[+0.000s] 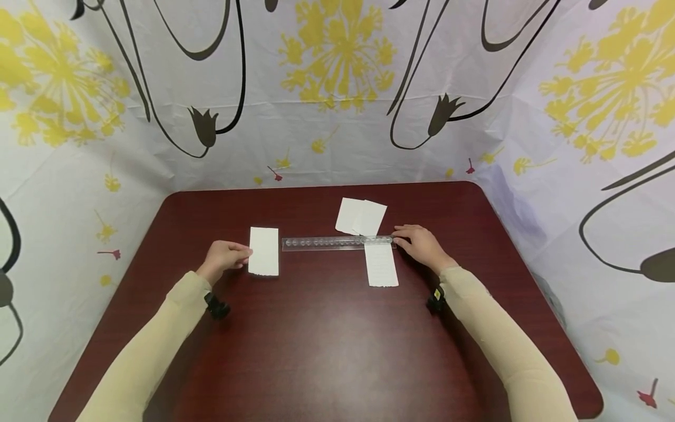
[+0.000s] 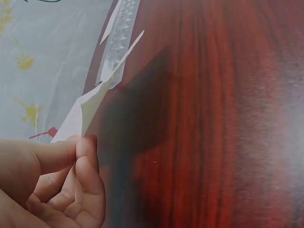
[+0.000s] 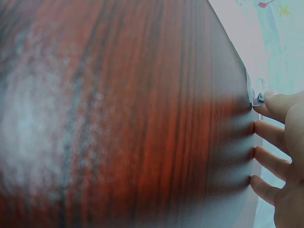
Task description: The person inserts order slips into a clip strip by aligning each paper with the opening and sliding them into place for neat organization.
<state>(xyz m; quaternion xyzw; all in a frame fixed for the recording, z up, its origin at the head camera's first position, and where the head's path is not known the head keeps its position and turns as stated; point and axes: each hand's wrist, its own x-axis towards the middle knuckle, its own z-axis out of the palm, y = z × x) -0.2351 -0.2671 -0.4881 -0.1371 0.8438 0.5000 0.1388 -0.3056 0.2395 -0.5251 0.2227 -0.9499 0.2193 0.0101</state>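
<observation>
Paper slip [image 1: 263,252], white and oblong, sits on the left side of the scene, just beyond the left end of a clear ruler [image 1: 324,243]. Left hand [image 1: 225,256] pinches it by its left edge between thumb and fingers; in the left wrist view the slip is raised above the table [image 1: 327,340], bent a little, with a dark shadow below. Right hand [image 1: 422,245], well apart from the left, grips the right end of the ruler between thumb and forefinger, other fingers spread (their tips point toward the tabletop). Ruler runs left to right, a row of round shapes along it. Toward its right end it crosses the far part of a lined slip [image 1: 382,269], which extends to the near side. Two overlapping white slips [image 1: 352,215] lie on the far side of the ruler. Both sleeves [image 1: 153,346] pale yellow; a small black device [image 1: 216,306] at each wrist. Patterned cloth [image 1: 337,140] hangs behind the far edge.
</observation>
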